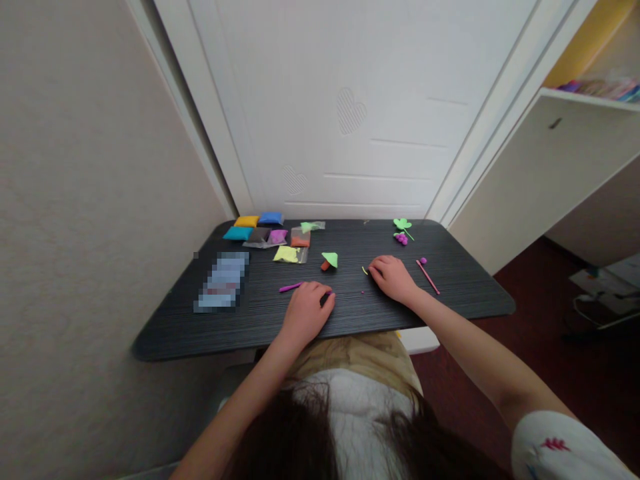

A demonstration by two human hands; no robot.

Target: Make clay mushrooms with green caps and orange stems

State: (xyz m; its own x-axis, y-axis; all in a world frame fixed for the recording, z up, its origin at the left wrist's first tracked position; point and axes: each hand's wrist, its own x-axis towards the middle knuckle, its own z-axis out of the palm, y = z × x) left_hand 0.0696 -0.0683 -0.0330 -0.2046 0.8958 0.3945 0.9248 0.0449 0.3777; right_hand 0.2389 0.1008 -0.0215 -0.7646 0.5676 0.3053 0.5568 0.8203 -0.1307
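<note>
My left hand (306, 310) rests near the table's front edge, fingers curled over a thin purple stick tool (290, 288). The stick's left end sticks out past the fingers, and a bit of purple shows by the fingertips. My right hand (393, 277) lies on the tabletop with bent fingers held together; whatever is under the fingertips is hidden. Just left of them is a thin yellow strip of clay (365, 271). A tiny pink speck (363, 292) lies between the hands. Beyond them stands a small clay mushroom (329, 261) with a green cap and an orange-red stem.
Several clay packets, among them a yellow one (287, 254) and a teal one (238, 233), lie at back left near a blurred flat item (223, 281). On the right are a green clay leaf (403, 225), purple clay grapes (401, 238), a purple ball (423, 261) and a pink stick (428, 277).
</note>
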